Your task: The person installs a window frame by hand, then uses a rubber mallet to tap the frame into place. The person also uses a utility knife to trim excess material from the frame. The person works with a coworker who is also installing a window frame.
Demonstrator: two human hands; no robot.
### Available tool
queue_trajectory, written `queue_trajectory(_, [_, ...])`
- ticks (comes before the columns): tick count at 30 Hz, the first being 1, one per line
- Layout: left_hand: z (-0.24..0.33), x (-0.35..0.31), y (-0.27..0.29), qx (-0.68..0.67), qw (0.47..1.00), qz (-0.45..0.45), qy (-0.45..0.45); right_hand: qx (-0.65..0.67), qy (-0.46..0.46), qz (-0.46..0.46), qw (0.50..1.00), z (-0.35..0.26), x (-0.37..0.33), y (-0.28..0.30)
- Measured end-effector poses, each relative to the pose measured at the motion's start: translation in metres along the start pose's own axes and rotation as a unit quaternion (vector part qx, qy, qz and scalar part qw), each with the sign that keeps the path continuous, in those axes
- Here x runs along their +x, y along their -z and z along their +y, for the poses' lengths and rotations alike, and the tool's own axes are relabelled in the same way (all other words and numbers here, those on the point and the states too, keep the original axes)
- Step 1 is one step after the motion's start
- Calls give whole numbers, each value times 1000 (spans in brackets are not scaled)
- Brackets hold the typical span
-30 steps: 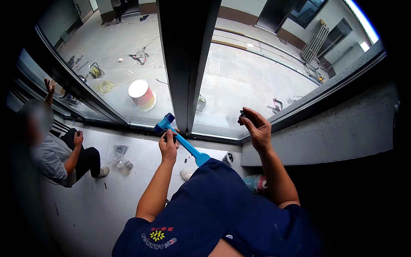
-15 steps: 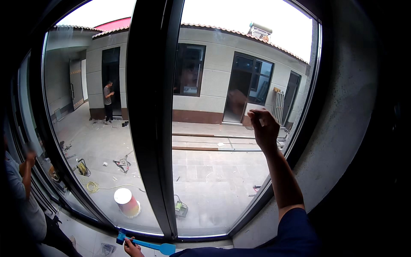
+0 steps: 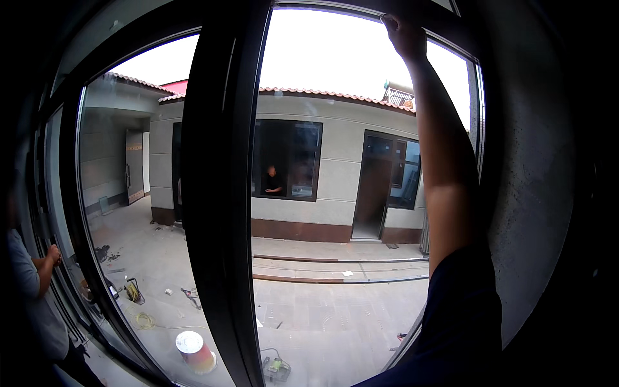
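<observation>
From where I watch, the dark window frame (image 3: pixel 222 193) fills most of the view, its thick centre mullion running near upright from the top of the frame down to the lower middle, bowed by the lens; the pane to its right is edged by a top rail (image 3: pixel 361 8) across the upper middle of the frame, long axis roughly level; my right arm rises from the lower right straight up to that rail, and my right hand (image 3: pixel 403 33) sits at the upper middle right, fingers curled against the rail's underside, touching it, though I cannot tell whether it grips anything small; the rail lies directly above and at that hand, so the right is plainly the nearer; my left hand is out of view; at the left edge another person's hand (image 3: pixel 53 253) rests by the neighbouring frame; outside, low in the frame, a white-topped bucket (image 3: pixel 193 350) stands on the paving.
</observation>
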State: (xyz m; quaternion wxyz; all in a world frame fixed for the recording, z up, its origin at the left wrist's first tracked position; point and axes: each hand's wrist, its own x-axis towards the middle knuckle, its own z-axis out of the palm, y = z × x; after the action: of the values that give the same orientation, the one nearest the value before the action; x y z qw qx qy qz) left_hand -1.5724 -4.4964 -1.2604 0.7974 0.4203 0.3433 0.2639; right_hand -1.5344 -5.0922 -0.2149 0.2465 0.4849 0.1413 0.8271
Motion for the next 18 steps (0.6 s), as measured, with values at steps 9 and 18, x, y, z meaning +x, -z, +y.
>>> queue_trajectory(9, [-34,-20,-27,-53,998,21,-18,11,-30,-81,996,9,11,-27])
queue_trajectory(18, [-14,-15,-52,-109,994,-3,-22,17,-32,-86,996,14,12,-24])
